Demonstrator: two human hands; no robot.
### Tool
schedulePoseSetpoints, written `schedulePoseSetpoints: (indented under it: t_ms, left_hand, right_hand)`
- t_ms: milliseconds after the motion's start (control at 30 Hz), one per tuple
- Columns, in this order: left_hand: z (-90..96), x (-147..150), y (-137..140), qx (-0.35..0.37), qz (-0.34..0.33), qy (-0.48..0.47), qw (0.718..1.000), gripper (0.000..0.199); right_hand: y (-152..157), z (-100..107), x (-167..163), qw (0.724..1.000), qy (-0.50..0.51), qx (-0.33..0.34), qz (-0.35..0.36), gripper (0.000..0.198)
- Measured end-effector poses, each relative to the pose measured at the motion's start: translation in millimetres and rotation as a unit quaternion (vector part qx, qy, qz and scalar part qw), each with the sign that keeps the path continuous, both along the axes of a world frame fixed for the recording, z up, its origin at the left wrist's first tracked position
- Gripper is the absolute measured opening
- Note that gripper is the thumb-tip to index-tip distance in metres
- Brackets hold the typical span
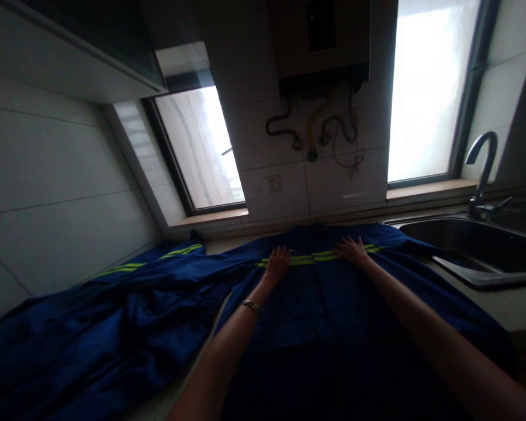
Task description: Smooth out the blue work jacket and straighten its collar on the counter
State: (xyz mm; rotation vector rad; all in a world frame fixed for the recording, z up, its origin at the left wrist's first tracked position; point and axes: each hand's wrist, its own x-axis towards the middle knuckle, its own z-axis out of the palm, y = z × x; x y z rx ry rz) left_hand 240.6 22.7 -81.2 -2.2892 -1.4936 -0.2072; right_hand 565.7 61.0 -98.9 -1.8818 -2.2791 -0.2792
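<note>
A dark blue work jacket (315, 304) with yellow-green reflective stripes (322, 256) lies spread on a kitchen counter. My left hand (277, 263) rests flat on the cloth at the stripe, fingers apart; a bracelet is on that wrist. My right hand (351, 250) lies flat on the same stripe a little to the right, fingers spread. Neither hand grips the fabric. A second blue piece, perhaps a sleeve or trousers (114, 316), stretches to the left with its own stripe (182, 251).
A steel sink (477, 248) with a curved tap (482, 169) sits at the right. Tiled walls rise on the left and behind. Two windows (201, 152) let in light, with a water heater (319, 41), hoses and a wall socket (273, 183) between them.
</note>
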Motion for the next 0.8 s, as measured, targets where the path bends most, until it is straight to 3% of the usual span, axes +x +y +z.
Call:
schedulePoseSetpoints:
  t_ms: [133, 267, 400, 500, 633, 800]
  left_hand:
    - [4.1, 0, -13, -0.045, 0.054, -0.047, 0.996, 0.05]
    - [-2.4, -19, -27, -0.146, 0.055, -0.056, 0.986, 0.059]
    - [-14.2, -28, -42, -0.185, 0.042, -0.08, 0.979, 0.061]
    - [-10.7, -26, -45, -0.204, 0.048, -0.185, 0.96, 0.059]
    - [27.1, -58, -39, -0.209, 0.114, -0.381, 0.893, 0.041]
    - [97.6, -188, -62, -0.136, 0.262, -0.449, 0.843, 0.046]
  right_hand:
    - [-12, 5, -9, 0.999, 0.009, 0.042, -0.016, 0.043]
    - [-19, 4, -11, 0.999, 0.034, -0.006, -0.041, 0.044]
    - [-25, 2, -9, 0.996, 0.053, -0.036, -0.059, 0.052]
    - [-29, 4, -8, 0.995, 0.06, -0.06, -0.06, 0.058]
    - [-37, 9, -9, 0.993, 0.065, -0.08, -0.061, 0.058]
    - [-44, 12, -12, 0.992, 0.072, -0.078, -0.062, 0.056]
